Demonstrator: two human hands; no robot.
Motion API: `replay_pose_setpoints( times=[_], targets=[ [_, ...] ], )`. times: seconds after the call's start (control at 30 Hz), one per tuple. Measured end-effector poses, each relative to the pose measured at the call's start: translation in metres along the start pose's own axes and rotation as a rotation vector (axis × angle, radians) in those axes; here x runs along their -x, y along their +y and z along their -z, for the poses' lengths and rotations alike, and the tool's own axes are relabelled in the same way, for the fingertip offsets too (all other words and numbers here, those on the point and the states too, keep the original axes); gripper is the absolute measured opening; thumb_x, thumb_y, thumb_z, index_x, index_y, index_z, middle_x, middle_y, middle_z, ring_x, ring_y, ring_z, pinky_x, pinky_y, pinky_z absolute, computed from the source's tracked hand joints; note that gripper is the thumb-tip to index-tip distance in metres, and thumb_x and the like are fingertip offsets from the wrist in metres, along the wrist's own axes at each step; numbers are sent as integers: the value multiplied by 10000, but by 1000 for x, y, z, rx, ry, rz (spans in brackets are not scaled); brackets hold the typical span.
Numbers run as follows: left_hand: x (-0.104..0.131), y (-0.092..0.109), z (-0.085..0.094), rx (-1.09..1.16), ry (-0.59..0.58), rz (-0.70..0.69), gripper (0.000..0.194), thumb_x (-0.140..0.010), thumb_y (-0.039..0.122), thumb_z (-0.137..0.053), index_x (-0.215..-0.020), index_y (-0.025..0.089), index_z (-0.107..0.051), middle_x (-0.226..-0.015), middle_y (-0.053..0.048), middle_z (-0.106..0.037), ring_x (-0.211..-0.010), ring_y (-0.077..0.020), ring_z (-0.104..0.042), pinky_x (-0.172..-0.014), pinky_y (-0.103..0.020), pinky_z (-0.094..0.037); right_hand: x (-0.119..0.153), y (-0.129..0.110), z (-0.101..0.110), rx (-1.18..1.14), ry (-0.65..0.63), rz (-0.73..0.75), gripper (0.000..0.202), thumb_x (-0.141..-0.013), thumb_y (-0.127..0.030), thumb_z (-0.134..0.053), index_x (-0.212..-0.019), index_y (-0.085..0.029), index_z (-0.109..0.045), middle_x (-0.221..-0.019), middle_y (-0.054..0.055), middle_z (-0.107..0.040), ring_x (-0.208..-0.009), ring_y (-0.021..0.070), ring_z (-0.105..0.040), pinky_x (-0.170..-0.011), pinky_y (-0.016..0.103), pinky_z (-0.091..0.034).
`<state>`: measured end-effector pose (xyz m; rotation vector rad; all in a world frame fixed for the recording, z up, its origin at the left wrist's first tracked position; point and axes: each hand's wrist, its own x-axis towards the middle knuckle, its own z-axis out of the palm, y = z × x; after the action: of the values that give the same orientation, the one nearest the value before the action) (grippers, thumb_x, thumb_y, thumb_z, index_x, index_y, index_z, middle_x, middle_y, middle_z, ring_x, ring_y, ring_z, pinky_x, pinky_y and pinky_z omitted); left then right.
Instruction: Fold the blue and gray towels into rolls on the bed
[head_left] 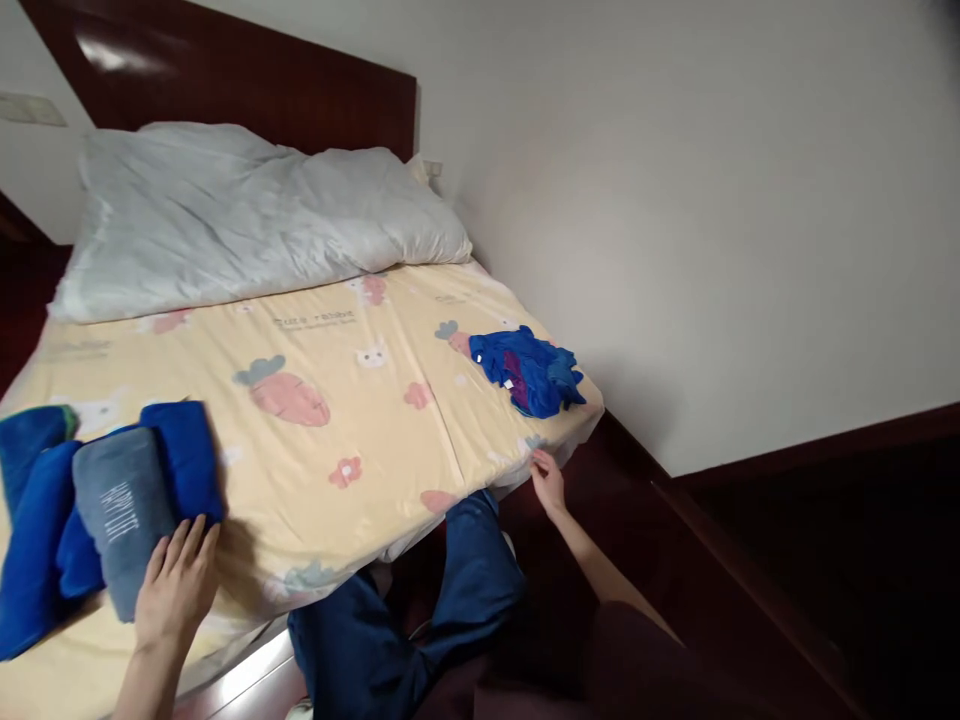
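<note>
Gray folded towel lies at the bed's near left, its long axis running from the headboard side toward the near edge, slanting slightly right; the left hand rests loosely at its near right side, fingers unclenched, while the right hand, empty, curls softly beside the edge. A yellow printed sheet and pale wall surround one gray towel, at least three blue folded towels, one crumpled blue pile, one white quilt

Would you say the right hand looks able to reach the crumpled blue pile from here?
Probably yes: only the patterned sheet seems to lie between the right hand and the crumpled blue pile.
</note>
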<state>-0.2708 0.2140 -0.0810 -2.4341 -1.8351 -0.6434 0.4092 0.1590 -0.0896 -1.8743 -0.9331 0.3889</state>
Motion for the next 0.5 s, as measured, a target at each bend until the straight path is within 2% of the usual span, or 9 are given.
replay_pose_setpoints(
  times=[0.07, 0.13, 0.2, 0.27, 0.33, 0.4, 0.5],
  targets=[
    [7, 32, -1, 2, 13, 10, 566, -904, 266, -314, -1450, 188, -445, -1546, -78, -463, -1482, -367, -296, -1167, -621, -277, -41, 2, 22, 136, 28, 54, 454, -801, -396, -585, -1163, -134, -667, -1228, 192, -665, -1081, 298, -642, -979, 483, -505],
    [25, 85, -13, 45, -41, -25, 562, -889, 247, -364, -1429, 162, -494, -1526, -125, -483, -1472, -368, -326, -1171, -599, -306, -75, -3, 31, 292, 39, 132, 394, -808, -318, -571, -1134, -137, -698, -1300, 192, -620, -1208, 306, -571, -1074, 483, -436],
    [58, 148, -33, 132, -145, -125, 508, -883, 213, -401, -1353, 197, -592, -1472, -107, -550, -1407, -328, -451, -1145, -524, -402, -101, -11, 34, 439, 20, 191, 357, -820, -259, -556, -1115, -154, -727, -1430, 171, -525, -1323, 309, -474, -1145, 479, -357],
    [101, 208, -53, 199, -159, -182, 439, -877, 220, -445, -1248, 229, -681, -1415, -93, -605, -1327, -300, -549, -1068, -463, -506, -121, -16, 32, 555, -30, 205, 360, -834, -223, -545, -1134, -181, -738, -1552, 119, -394, -1385, 318, -393, -1150, 482, -339],
    [140, 251, -68, 270, -140, -218, 393, -868, 202, -463, -1144, 247, -739, -1329, -74, -670, -1231, -273, -630, -957, -392, -588, -136, -20, 30, 635, -107, 202, 377, -830, -185, -544, -1152, -207, -739, -1599, 75, -329, -1417, 326, -332, -1127, 486, -355],
    [164, 273, -72, 330, -158, -209, 364, -875, 210, -479, -1103, 255, -759, -1301, -68, -688, -1198, -266, -652, -920, -369, -609, -147, -24, 28, 659, -171, 198, 403, -814, -137, -543, -1161, -208, -734, -1579, 84, -372, -1408, 323, -334, -1112, 483, -369],
    [169, 276, -60, 372, -138, -15, 354, -908, 268, -478, -1142, 236, -742, -1298, -84, -687, -1184, -271, -659, -942, -399, -602, -157, -35, 27, 617, -203, 219, 460, -812, -86, -512, -1225, -170, -697, -1435, 145, -532, -1324, 294, -445, -1103, 460, -391]
  ],
)
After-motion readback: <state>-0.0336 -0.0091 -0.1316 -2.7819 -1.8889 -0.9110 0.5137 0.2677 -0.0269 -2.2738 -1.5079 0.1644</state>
